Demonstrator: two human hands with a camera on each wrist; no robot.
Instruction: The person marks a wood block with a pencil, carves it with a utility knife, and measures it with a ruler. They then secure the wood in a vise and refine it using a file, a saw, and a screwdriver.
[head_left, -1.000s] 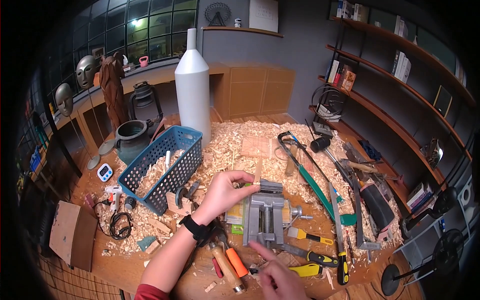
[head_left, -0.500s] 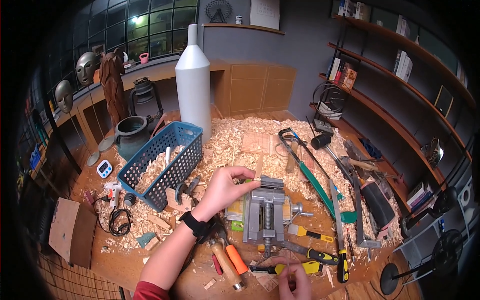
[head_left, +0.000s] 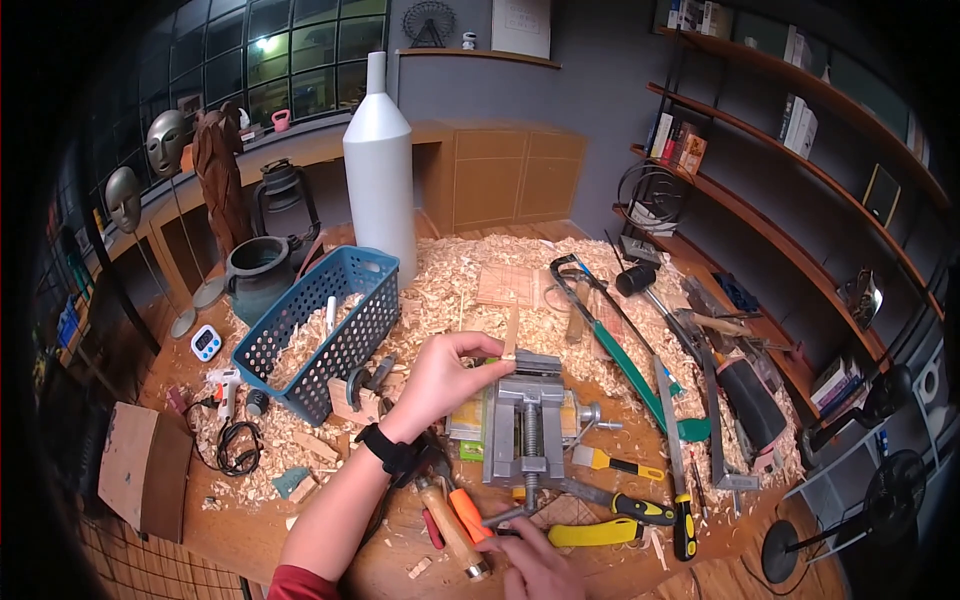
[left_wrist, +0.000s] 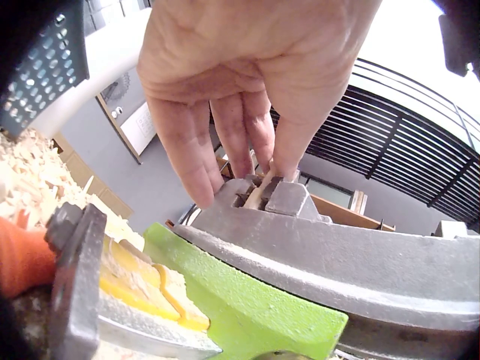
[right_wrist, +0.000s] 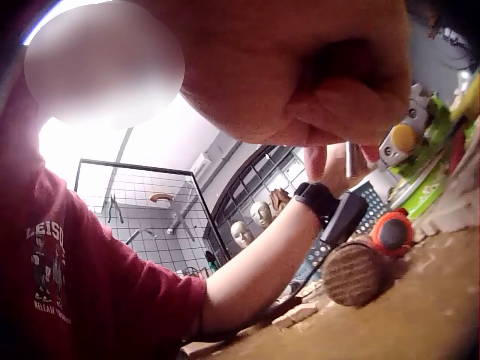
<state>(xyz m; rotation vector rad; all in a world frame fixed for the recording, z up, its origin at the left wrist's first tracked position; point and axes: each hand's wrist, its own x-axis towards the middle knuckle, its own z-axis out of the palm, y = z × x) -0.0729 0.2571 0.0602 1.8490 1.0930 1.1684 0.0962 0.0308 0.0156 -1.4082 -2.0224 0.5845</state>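
My left hand (head_left: pixel 450 380) pinches a thin upright wooden strip (head_left: pixel 512 330) between thumb and fingertips at the jaws of a grey metal vise (head_left: pixel 500 440). From the left wrist view, the strip (left_wrist: pixel 259 196) stands between the vise's jaw blocks, with the left hand (left_wrist: pixel 247 82) above it. At the vise's near end, the handle (head_left: pixel 505 517) points left, and my right hand (head_left: pixel 540 565) is at it with bent fingers. A short metal rod (right_wrist: pixel 350 160) shows between the fingertips of the right hand (right_wrist: pixel 322 82) in the right wrist view.
A blue basket (head_left: pixel 318 340) of shavings stands left of the vise. Chisels with wooden (head_left: pixel 455 530) and orange (head_left: pixel 470 515) handles lie beside the right hand. A yellow-handled tool (head_left: pixel 595 533), a brush (head_left: pixel 625 466) and saws (head_left: pixel 630 375) lie to the right.
My right hand dipped toward the lower right, then came back left to the vise handle, which has swung from pointing down to pointing left. My left hand keeps its pinch on the strip.
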